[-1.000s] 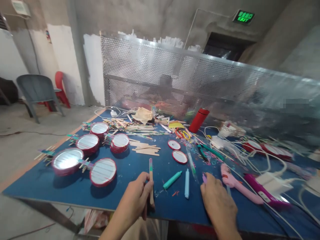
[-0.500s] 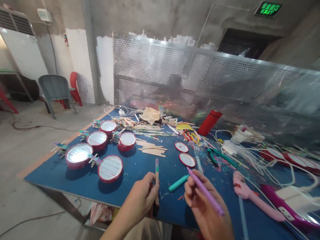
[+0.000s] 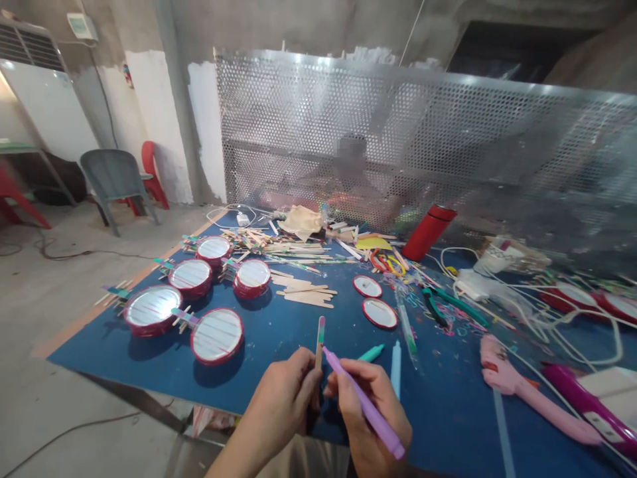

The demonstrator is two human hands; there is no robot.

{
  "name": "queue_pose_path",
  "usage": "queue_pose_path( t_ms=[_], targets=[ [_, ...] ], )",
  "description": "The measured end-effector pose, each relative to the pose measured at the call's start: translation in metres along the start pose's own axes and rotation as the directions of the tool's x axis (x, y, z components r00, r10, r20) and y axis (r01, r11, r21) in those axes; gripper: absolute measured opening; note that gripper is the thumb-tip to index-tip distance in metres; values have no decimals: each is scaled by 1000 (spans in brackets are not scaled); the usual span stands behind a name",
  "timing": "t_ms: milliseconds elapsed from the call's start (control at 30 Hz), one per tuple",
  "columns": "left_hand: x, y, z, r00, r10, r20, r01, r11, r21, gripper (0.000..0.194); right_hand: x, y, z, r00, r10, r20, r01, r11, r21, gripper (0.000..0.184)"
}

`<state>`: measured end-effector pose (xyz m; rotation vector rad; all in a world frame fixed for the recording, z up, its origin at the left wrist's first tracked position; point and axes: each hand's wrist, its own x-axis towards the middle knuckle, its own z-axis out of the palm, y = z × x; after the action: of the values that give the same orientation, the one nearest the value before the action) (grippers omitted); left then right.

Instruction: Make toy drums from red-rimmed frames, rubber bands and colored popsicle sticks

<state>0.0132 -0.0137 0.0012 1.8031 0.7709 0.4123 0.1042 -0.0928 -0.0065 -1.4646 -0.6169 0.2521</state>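
Observation:
Upright in my left hand (image 3: 286,392) is a wooden craft stick (image 3: 320,342), its top end coloured purple and green. My right hand (image 3: 371,411) grips a purple marker (image 3: 365,405), its tip at or very near the stick just below the green band. A teal marker (image 3: 372,353) and a light blue marker (image 3: 396,368) lie on the table beyond my right hand. Further off are two small red-rimmed discs (image 3: 379,313). To the left stand several round red-rimmed pieces (image 3: 217,336) with strings across them and coloured sticks at their necks.
Plain craft sticks (image 3: 308,294) lie mid-table on the blue surface (image 3: 149,372). Teal-handled pliers (image 3: 455,305), a red bottle (image 3: 428,232), a pink glue gun (image 3: 527,392) and white cables (image 3: 587,332) occupy the right. A perforated metal panel (image 3: 398,133) borders the back.
My right hand has moved left, bringing the purple marker's tip up to the stick. The light blue marker has come into view where my hand was. My view has shifted slightly.

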Motion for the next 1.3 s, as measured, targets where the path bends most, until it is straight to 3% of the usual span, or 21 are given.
queue_pose_path(
  t_ms=[500,1033,1300],
  targets=[
    [0,2,0,1000,12,-12,-12,1000,-6,22,2,-11,2,998,25,53,-24,1000,-17,17],
    [0,3,0,1000,10,-5,-10,1000,-9,22,2,-3,0,995,74,68,-72,997,-35,19],
    [0,0,0,1000,1,-15,-1,1000,5,20,3,-2,-3,990,143,4,-143,990,-4,26]
  ],
)
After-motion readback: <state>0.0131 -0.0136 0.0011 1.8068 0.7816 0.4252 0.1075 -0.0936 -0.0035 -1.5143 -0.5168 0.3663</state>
